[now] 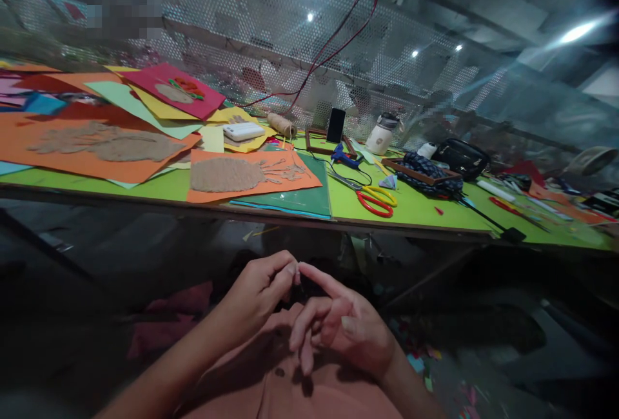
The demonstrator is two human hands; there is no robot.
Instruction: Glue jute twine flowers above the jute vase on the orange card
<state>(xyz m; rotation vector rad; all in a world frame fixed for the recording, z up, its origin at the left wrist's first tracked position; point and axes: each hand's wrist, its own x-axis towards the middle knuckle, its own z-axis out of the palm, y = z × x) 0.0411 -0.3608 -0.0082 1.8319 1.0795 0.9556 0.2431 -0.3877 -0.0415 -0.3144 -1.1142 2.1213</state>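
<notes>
In front of my torso, below the table edge, both hands meet. My left hand (271,280) is closed in a pinch, thumb against curled fingers. Whatever lies in that pinch is too small to make out. The tip of my right index finger touches it or sits right beside it. My right hand (351,325) is open, palm partly up, its index finger stretched and the other fingers loosely bent and apart. Nearest on the table is an orange card (309,177) with a brown twine vase and stems, lying on a green sheet (290,196).
Scissors (374,200) with red and yellow handles lie near the table's front edge. Behind them are a blue glue gun (344,156), a phone (335,125), a twine spool (281,125) and a white bottle (382,134). Coloured cards (178,90) pile up at left; a perforated metal screen (271,26) stands behind.
</notes>
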